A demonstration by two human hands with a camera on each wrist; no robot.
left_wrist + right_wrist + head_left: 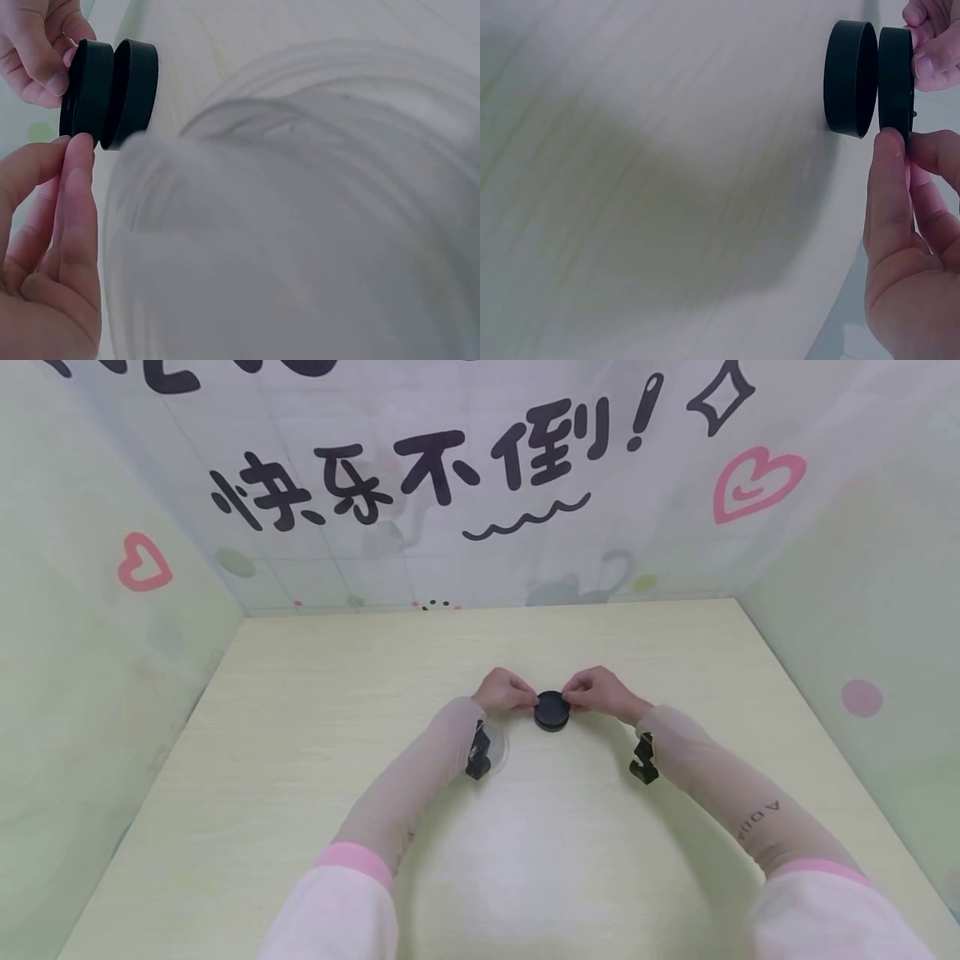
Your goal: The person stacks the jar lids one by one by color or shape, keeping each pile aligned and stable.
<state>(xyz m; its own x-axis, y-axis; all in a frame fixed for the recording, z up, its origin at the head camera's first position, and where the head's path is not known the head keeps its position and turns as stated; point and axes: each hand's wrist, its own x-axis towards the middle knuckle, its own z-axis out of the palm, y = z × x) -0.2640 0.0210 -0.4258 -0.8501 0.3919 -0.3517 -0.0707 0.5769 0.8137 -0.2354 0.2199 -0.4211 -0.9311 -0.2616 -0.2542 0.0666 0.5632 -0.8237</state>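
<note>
Both hands pinch opposite edges of a shallow black round lid-like piece [552, 706]. My left hand [504, 691] holds its left edge and my right hand [600, 691] its right edge, each between thumb and fingers. A second black round piece, an open ring or shallow cup [844, 79], sits on the table just below, with a narrow gap between the two in both wrist views. Whether they touch at any point, I cannot tell. Beside my left wrist stands a clear round container-like thing [285, 240], blurred up close and partly hidden by the forearm in the head view.
A pale wood-grain table [300, 760] spreads under both arms. Behind it rises a printed back wall [420, 560], with side walls [97, 693] left and right. Black wrist mounts [478, 752] sit on the inner side of each forearm.
</note>
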